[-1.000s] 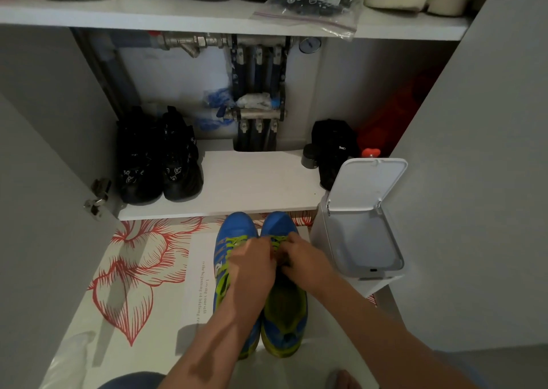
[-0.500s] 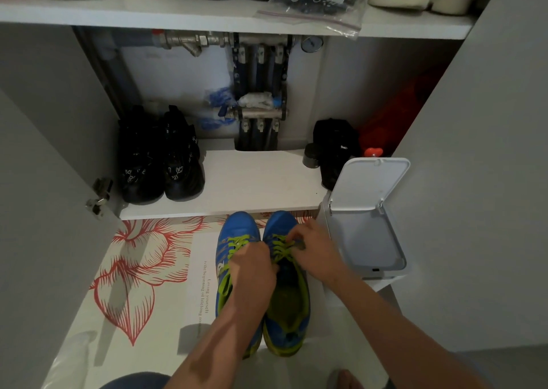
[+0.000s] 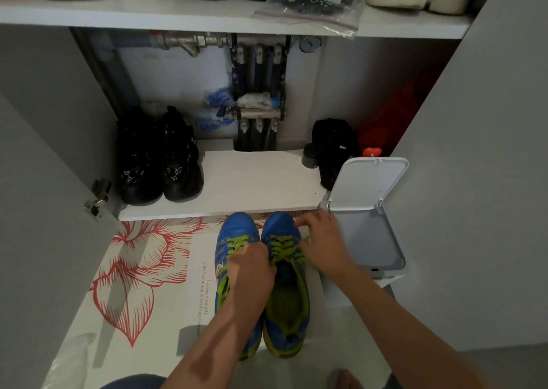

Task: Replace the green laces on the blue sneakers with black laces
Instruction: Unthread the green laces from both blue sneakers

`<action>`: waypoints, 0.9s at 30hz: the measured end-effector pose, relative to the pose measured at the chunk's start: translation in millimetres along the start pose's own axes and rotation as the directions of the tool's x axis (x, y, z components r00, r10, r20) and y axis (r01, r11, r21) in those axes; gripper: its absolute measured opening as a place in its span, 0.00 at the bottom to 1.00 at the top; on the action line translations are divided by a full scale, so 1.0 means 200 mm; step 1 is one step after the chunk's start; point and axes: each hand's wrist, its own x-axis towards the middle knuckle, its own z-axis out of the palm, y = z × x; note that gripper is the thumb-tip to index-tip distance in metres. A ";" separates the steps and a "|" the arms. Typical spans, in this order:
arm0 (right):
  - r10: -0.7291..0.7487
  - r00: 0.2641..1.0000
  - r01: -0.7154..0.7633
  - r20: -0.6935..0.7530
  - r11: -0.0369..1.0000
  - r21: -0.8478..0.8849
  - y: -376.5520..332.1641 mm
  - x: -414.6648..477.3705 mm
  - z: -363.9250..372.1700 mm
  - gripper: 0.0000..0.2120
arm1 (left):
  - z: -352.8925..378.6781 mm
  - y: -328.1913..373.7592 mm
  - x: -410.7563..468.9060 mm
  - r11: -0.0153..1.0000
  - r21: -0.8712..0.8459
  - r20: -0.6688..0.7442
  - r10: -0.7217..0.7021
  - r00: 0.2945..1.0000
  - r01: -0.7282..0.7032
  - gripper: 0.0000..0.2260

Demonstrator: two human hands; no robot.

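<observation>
Sneakers [image 3: 278,225], two and blue, are sitting side by side on the floor mat [image 3: 133,270], toes pointing far toward the low shelf [image 3: 255,181]. Green laces [image 3: 284,248] are crossing both. Two hands are working there. The left hand [image 3: 252,270] is lying over the left sneaker, fingers curling down beside the right sneaker's tongue. The right hand [image 3: 323,240] is reaching to the right sneaker's far right edge, fingers bending together. Two black shoes [image 3: 160,163] are standing at the shelf's left end, and one bin [image 3: 367,240], its lid [image 3: 367,181] raised, is standing just right of the sneakers. The left hand is covering most of the left sneaker's lacing. Both hands' fingertips are hiding, so I cannot tell what either is clamping. One green strand is running under the right palm. Compared with a second ago, the right hand is sitting farther off and more to the right, baring more lace crossings, while the left hand is keeping its place.
</observation>
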 end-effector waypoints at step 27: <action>-0.199 0.959 0.253 0.202 0.923 -0.291 -0.05 -0.03 0.10 0.07 | -0.01 -0.02 0.02 0.997 -0.082 0.056 -0.004 0.998 0.009 0.13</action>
